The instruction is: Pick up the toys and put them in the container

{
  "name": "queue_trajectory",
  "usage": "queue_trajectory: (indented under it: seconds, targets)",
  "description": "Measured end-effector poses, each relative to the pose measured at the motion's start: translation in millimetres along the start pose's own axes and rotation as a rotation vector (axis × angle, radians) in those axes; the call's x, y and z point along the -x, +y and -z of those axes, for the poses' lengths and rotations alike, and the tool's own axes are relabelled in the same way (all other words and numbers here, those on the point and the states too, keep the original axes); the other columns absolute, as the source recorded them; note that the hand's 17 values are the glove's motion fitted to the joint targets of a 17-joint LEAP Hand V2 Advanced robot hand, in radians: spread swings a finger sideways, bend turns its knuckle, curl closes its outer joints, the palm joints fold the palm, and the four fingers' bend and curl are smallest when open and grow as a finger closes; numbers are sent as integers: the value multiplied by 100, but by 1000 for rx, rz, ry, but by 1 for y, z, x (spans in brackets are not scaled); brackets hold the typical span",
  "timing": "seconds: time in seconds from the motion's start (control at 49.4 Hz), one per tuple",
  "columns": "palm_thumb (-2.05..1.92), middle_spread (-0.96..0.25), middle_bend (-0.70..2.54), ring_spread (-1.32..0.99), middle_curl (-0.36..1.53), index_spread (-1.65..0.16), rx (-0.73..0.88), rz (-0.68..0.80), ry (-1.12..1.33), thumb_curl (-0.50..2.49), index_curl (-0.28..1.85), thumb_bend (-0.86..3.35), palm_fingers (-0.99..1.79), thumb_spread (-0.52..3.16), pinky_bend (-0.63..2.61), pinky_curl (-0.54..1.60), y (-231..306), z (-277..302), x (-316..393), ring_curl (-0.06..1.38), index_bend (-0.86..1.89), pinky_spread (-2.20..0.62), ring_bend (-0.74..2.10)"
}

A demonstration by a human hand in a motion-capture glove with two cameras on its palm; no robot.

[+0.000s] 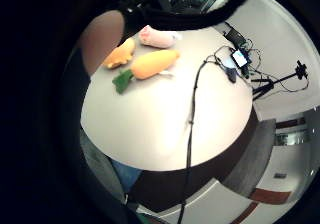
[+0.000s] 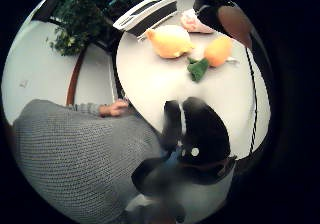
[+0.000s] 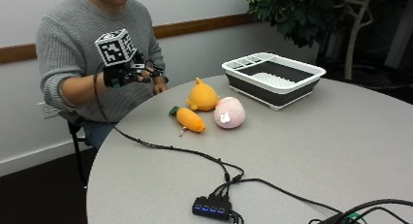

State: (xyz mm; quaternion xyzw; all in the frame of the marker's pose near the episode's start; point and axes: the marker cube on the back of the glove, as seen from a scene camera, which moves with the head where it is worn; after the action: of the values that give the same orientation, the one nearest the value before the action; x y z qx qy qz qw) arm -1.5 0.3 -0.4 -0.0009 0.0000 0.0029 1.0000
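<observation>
Three plush toys lie close together on the round grey table [image 3: 323, 136]: an orange carrot [image 3: 189, 120] with a green top, a yellow-orange toy [image 3: 202, 95] behind it, and a pink toy [image 3: 228, 112] to its right. The palm views show the same carrot [image 1: 152, 64] [image 2: 217, 51], yellow toy [image 1: 120, 54] [image 2: 170, 41] and pink toy [image 1: 157, 36] [image 2: 192, 21]. The container, a white and dark dish rack [image 3: 274, 76] [image 2: 145, 14], stands behind the toys. My gloved right hand [image 3: 129, 73] hovers above the table's near-left edge, well short of the toys, fingers [image 2: 197, 134] relaxed and holding nothing.
The person's bare hand [image 3: 159, 88] rests at the table edge. A black cable [image 3: 174, 149] trails from the glove across the table to a small hub [image 3: 212, 207] at the front. A potted plant [image 3: 303, 15] stands behind the rack.
</observation>
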Motion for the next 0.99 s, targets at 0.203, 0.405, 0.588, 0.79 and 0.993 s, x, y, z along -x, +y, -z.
queue_trajectory:
  seconds: [0.203,0.405,0.588,0.79,0.993]
  targets:
    - [5,-18,20,-16,10,-27,3,-18,1,6,17,8,25,109,48,18,-2,4,-2,3,41,1,16]
    - [3,-22,20,-20,16,-33,6,-21,12,13,23,8,21,138,51,22,-3,3,-2,5,42,1,18]
    - [1,-23,19,-22,20,-35,12,-14,-1,17,27,7,19,149,52,24,-12,1,-1,8,42,1,19]
    - [0,-24,19,-22,24,-36,2,111,48,20,30,6,18,153,53,26,-69,0,-6,10,42,1,19]
    - [-1,-24,18,-23,26,-36,4,23,6,22,33,4,15,154,55,29,-143,-1,6,13,38,2,20]
